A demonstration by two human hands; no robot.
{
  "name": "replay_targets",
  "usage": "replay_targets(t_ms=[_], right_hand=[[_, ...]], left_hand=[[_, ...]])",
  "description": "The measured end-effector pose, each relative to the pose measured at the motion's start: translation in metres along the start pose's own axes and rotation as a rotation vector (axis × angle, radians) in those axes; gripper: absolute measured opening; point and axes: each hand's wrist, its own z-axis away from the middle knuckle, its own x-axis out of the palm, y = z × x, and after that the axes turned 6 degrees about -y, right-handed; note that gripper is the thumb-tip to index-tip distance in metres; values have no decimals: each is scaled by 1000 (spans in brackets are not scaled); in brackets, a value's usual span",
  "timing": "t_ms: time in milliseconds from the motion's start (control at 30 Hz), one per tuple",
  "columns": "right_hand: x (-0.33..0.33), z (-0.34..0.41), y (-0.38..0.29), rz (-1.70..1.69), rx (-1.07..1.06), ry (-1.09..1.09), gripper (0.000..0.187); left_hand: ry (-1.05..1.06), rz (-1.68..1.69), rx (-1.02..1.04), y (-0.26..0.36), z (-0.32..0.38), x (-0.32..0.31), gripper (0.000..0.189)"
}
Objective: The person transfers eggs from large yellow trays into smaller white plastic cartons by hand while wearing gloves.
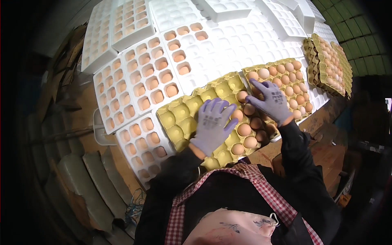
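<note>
My left hand (213,126), in a grey knit glove with purple fingertips, is palm down over a yellow pulp egg tray (167,118). A brown egg (237,115) sits just right of its index finger and thumb; whatever is under the palm is hidden. My right hand (271,100), gloved alike, is over the left side of a second pulp tray (269,65) full of eggs. Its thumb and index finger are apart, the thumb close to another egg (242,96); its other fingertips are hidden. Eggs occupy the first tray's right side, while cups left of my left hand hold none.
Beyond the pulp trays lies a white foam egg tray (235,46) with several eggs at its left. Filled foam trays (150,72) extend leftward. Foam pieces (226,9) rest at the back. Stacked pulp trays of eggs (329,65) stand at the right edge.
</note>
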Motion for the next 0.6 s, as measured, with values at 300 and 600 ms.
replay_targets(t_ms=[300,600], right_hand=[[0,14,26,-1504,303,-18,40],[-6,16,8,-326,4,-387,33]], left_hand=[[293,699,-295,8,7,45,31],[-344,-124,-213,52,16,53,26]])
